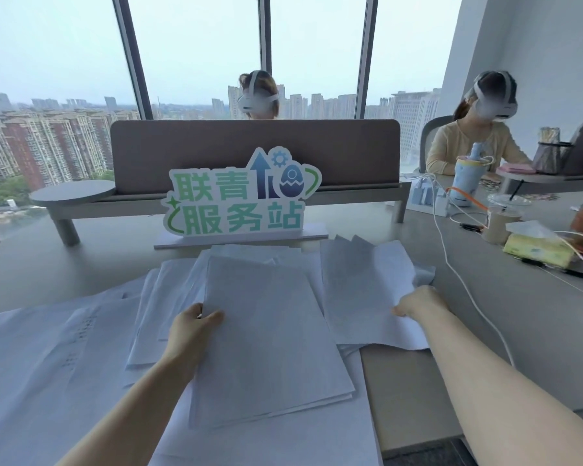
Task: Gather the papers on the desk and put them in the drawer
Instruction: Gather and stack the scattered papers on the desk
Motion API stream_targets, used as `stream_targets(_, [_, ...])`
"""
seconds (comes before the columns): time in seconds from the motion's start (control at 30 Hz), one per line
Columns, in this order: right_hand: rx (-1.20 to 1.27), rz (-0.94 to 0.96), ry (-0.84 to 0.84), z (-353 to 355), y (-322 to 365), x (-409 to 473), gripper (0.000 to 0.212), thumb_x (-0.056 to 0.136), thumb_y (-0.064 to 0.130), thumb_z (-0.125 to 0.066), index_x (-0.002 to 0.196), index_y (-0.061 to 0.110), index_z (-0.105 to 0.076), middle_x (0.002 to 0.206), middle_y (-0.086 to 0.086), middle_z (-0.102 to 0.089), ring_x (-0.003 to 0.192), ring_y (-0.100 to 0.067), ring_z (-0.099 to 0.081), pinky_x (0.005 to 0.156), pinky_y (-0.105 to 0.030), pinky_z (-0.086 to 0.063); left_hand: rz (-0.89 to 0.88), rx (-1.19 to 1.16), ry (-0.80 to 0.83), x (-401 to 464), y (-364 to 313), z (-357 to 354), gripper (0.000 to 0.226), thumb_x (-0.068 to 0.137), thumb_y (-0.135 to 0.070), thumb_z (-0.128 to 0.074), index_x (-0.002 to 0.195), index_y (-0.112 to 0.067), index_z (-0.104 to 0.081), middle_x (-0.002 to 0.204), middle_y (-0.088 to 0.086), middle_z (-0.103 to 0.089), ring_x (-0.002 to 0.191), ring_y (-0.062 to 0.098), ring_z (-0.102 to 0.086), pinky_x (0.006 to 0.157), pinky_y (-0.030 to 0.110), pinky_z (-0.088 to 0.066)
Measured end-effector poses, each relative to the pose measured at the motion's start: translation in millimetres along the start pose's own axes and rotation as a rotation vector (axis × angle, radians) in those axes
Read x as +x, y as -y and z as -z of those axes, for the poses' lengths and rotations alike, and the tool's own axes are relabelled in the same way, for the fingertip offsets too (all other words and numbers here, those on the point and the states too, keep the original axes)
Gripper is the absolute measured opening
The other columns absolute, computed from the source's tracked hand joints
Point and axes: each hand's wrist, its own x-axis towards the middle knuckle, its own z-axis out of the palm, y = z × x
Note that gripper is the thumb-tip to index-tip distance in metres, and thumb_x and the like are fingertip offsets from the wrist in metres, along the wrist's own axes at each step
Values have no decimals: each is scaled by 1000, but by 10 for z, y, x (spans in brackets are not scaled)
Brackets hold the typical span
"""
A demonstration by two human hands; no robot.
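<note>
Many white papers lie spread over the grey desk point(485, 331) in front of me. My left hand point(191, 331) grips the left edge of a stack of papers point(270, 341) held slightly raised at the centre. Right of the stack, my right hand point(418, 302) is closed on a pile of loose sheets point(364, 280). More sheets point(48, 364) cover the desk at the left and below the stack. No drawer is in view.
A green and white sign point(239, 200) stands just behind the papers, in front of a brown divider point(249, 146). A white cable point(465, 284), a tissue pack point(535, 245), a drink cup point(500, 220) and pens lie to the right. Two people sit beyond.
</note>
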Motion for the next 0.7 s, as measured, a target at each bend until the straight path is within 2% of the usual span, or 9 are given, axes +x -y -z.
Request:
stream_targets(0.1, [77,30,-43,-40,-38,-27,32,79,18,-63,104,2,-52,85,-11,-55,89,-32,-61,72,-34,-44,16,-46,28,-30,-11,25,19,73,-13,-70,86,0,-66,83,21,-72,65,28,-66,67,42,-56])
stream_targets(0.2, [158,144,-127,-31,-94,-128,16,85,10,-56,94,5,-43,92,-13,-53,85,-33,-55,69,-31,-40,17,-76,50,-39,-1,49,30,60,-22,-67,83,-3,-67,86,24,-72,70,31,-68,74,55,-56])
stream_targets(0.33, [252,315,-201,55,-144,-341,10,84,9,-57,87,7,-47,90,-12,-57,82,-35,-56,63,-34,-41,18,-76,44,-62,-8,65,35,61,-23,-66,88,0,-66,86,24,-72,70,31,-68,74,55,-56])
stream_targets(0.47, [430,466,-279,233,-111,-570,12,83,12,-62,93,8,-59,88,-10,-65,83,-36,-62,68,-37,-47,-4,-85,26,-100,-17,77,11,82,-7,-65,90,-1,-66,87,23,-72,69,30,-67,70,46,-57])
stream_targets(0.53, [523,523,-279,356,-69,-687,12,83,13,-63,94,11,-61,88,-6,-68,82,-33,-63,65,-34,-47,-9,-95,19,-99,-14,92,7,86,-4,-60,91,-3,-65,86,21,-71,68,29,-66,69,43,-56])
stream_targets(0.6, [587,568,-264,473,-9,-789,11,83,12,-65,93,13,-62,86,-3,-69,81,-30,-63,62,-32,-45,-11,-119,19,-91,-21,112,6,86,-5,-62,90,-6,-66,88,20,-72,70,30,-67,73,48,-56])
stream_targets(0.7, [682,604,-212,592,98,-934,16,81,10,-68,94,18,-65,87,0,-70,84,-28,-67,72,-34,-52,-21,-157,25,-112,-66,133,12,76,-14,-66,87,-10,-66,91,20,-72,74,30,-67,79,55,-55])
